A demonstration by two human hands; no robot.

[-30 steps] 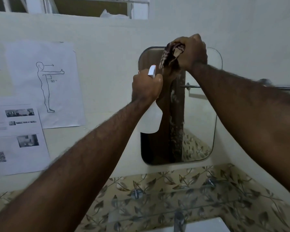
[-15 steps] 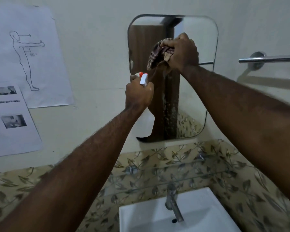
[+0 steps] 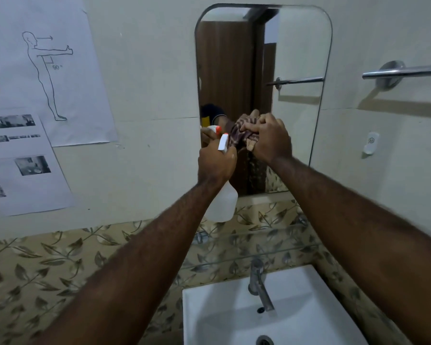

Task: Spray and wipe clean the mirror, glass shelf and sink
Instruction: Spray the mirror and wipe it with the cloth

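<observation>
At mirror (image 3: pixel 296 46), lower half: right hand (image 3: pixel 271 139) clenched around checked cloth (image 3: pixel 239 135), pressed to glass.
Left hand (image 3: pixel 215 163): fist closed on spray bottle (image 3: pixel 223 204), just left of cloth.
Below: glass shelf (image 3: pixel 259 247), sink (image 3: pixel 234 317).

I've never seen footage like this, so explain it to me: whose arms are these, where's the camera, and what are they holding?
There is no machine here. A person wears a camera on the head, so you look down along both arms. The left hand grips a white spray bottle with an orange nozzle. The right hand presses a checked cloth against the mirror. Below are a glass shelf, then a white sink with a metal tap. Printed sheets hang on the wall.
</observation>
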